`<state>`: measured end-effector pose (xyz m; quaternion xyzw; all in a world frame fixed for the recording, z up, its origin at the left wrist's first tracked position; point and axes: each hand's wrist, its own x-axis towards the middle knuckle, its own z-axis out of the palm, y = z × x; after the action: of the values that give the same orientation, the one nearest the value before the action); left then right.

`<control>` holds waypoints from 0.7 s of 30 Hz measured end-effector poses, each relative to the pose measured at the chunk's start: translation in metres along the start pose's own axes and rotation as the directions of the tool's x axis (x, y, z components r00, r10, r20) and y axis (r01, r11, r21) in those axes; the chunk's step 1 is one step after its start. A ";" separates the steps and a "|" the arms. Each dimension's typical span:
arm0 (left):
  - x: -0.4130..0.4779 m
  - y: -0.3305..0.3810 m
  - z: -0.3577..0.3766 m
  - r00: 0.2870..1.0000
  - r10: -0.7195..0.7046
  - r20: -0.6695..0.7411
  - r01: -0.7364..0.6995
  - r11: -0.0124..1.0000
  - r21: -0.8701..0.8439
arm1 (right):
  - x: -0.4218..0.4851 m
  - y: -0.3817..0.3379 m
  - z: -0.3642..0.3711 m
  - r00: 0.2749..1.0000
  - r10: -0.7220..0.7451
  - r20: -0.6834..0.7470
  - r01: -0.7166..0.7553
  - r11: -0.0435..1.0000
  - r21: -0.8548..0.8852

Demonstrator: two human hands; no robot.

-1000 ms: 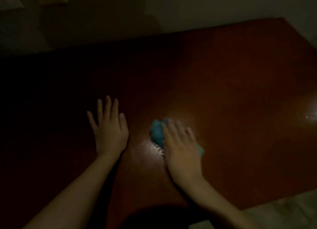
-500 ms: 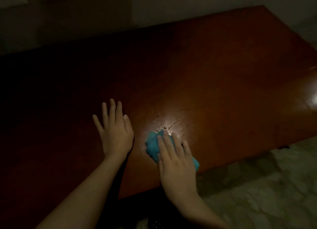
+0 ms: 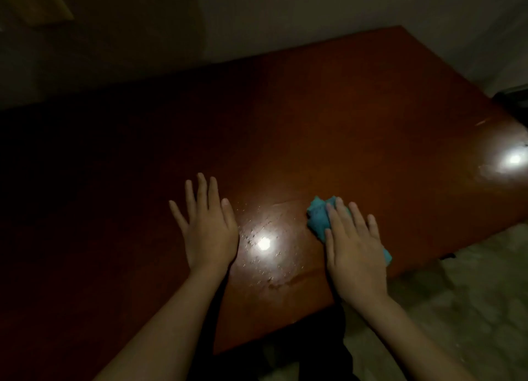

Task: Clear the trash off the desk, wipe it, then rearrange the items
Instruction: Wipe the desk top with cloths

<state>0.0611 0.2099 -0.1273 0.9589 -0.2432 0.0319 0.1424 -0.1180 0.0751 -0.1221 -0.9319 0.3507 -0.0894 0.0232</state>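
Note:
A dark reddish-brown wooden desk [image 3: 328, 129] fills most of the dim view. My right hand [image 3: 354, 246] presses flat, fingers straight, on a crumpled blue cloth [image 3: 318, 218] near the desk's front edge; the cloth shows past my fingertips and again at the hand's right side. My left hand [image 3: 207, 226] rests flat on the desk top, fingers spread, holding nothing. Between the hands lies a wet patch [image 3: 265, 249] of small droplets with a bright light reflection on it.
A pale wall [image 3: 314, 12] runs behind the desk. Mottled light floor [image 3: 463, 303] shows beyond the front right edge. A second light glare [image 3: 514, 160] sits at the desk's right end, with a dark object [image 3: 514, 96] past the far right corner.
My right hand has slid the blue cloth to the right, away from my left hand, uncovering the wet droplets between them. The left hand stays flat on the desk.

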 end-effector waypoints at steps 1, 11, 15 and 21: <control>0.006 0.006 0.003 1.000 0.003 -0.003 -0.003 1.000 0.000 | 0.007 0.000 0.001 0.999 -0.033 0.004 0.033 0.999 0.013; 0.081 0.064 0.028 1.000 -0.024 -0.007 0.024 1.000 0.017 | 0.118 0.005 0.022 0.998 -0.063 0.023 0.062 0.998 0.028; 0.120 0.085 0.040 0.998 -0.059 -0.034 0.060 0.998 0.023 | 0.177 -0.006 0.034 0.979 -0.205 0.005 0.205 0.978 0.042; 0.165 0.110 0.048 0.993 -0.118 -0.002 0.118 0.993 0.015 | 0.258 0.035 0.033 0.965 -0.259 0.043 0.254 0.962 0.101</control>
<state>0.1532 0.0279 -0.1229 0.9727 -0.1858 0.0259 0.1369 0.0555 -0.1217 -0.1192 -0.9695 0.2215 -0.0822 0.0651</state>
